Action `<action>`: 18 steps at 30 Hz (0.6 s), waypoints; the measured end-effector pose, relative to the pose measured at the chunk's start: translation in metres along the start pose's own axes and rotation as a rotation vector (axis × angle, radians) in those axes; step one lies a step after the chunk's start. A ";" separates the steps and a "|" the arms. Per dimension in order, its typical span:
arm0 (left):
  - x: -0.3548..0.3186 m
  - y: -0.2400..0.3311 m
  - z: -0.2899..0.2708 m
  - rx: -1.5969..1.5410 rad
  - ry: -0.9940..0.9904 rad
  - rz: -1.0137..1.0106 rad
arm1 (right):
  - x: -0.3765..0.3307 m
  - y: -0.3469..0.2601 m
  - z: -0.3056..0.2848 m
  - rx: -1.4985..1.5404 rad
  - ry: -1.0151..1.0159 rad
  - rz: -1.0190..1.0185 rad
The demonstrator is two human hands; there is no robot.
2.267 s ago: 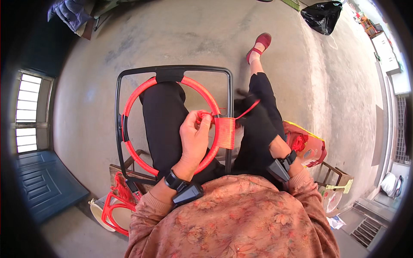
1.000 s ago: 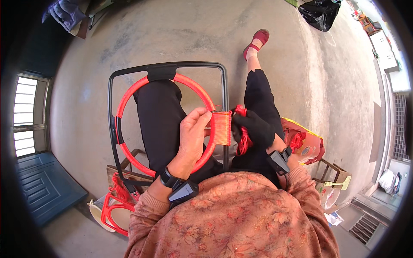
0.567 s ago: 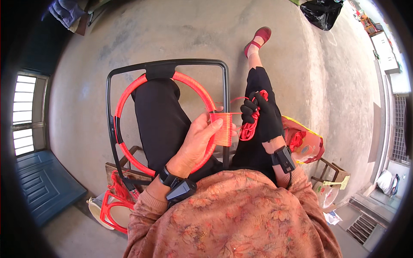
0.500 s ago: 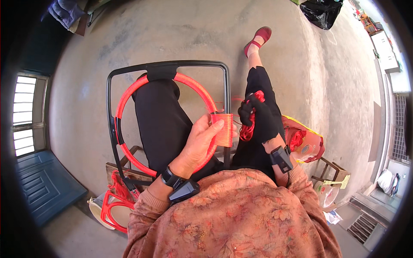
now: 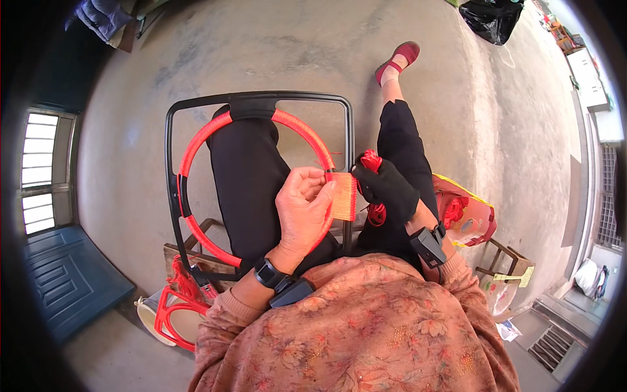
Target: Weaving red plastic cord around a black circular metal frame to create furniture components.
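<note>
A black metal frame with a round ring wound in red cord lies across my lap. A flat band of orange-red cord windings joins the ring to the frame's right bar. My bare left hand is closed at the band's left edge, its thumb against the windings and its curled fingertips on cord by the ring. Just right of the bar, my right hand, in a black glove, grips a bundle of red cord. Loops of that cord hang below the glove.
A red bag with red cord inside stands right of my leg, by a small wooden stool. At lower left are a red frame and a pale bucket. A black plastic bag lies at far right.
My right hand with the cord bundle has moved left, close to the frame's bar. My left fingers have come from behind the band and now curl in front at its upper left.
</note>
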State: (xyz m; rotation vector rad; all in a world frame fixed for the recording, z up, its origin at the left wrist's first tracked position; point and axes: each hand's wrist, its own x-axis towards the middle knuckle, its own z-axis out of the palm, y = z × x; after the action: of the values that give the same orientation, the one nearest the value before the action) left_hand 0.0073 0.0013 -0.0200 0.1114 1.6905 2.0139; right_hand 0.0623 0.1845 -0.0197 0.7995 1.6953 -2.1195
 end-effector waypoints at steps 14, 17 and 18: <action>0.007 0.002 -0.007 0.174 -0.098 0.035 | -0.006 0.010 0.003 0.128 -0.047 -0.045; 0.006 -0.002 -0.003 -0.020 -0.057 -0.064 | -0.003 0.012 -0.010 0.336 0.069 -0.035; 0.008 -0.003 -0.003 -0.050 -0.100 -0.118 | -0.001 0.011 -0.018 0.425 0.207 -0.023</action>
State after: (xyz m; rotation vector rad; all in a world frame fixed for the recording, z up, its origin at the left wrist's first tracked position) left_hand 0.0002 0.0020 -0.0253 0.0914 1.5479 1.9293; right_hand 0.0734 0.1993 -0.0307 1.1563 1.3580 -2.5296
